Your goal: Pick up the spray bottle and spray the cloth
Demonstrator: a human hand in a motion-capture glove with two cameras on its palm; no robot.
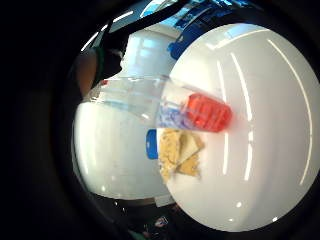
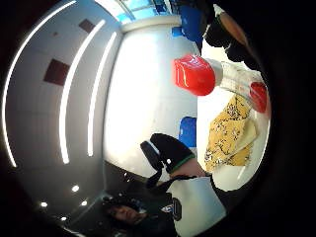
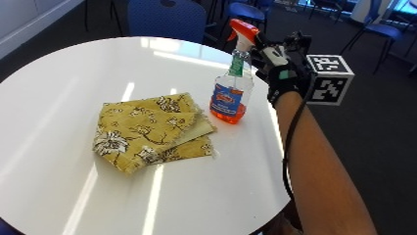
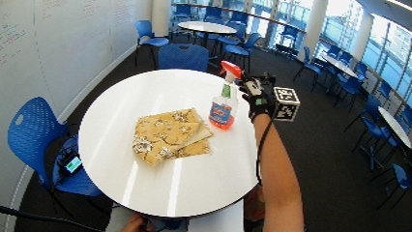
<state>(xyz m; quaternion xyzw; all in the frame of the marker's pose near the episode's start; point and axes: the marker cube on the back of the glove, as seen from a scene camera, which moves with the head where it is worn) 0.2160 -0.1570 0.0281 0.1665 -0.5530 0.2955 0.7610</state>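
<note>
In the upper right of the outside view, the gloved hand (image 3: 281, 66) is at the neck of the bottle (image 3: 232, 87), just under its orange trigger head. Whether the fingers are closed round the neck cannot be told. The bottle stands upright on the white table (image 3: 78, 73), near its right edge. The folded yellow cloth (image 3: 151, 131) lies just to its left, centre frame. This looks like the pick-up step. Next, the hand needs a sure hold, a lift, and the nozzle turned toward the cloth.
</note>
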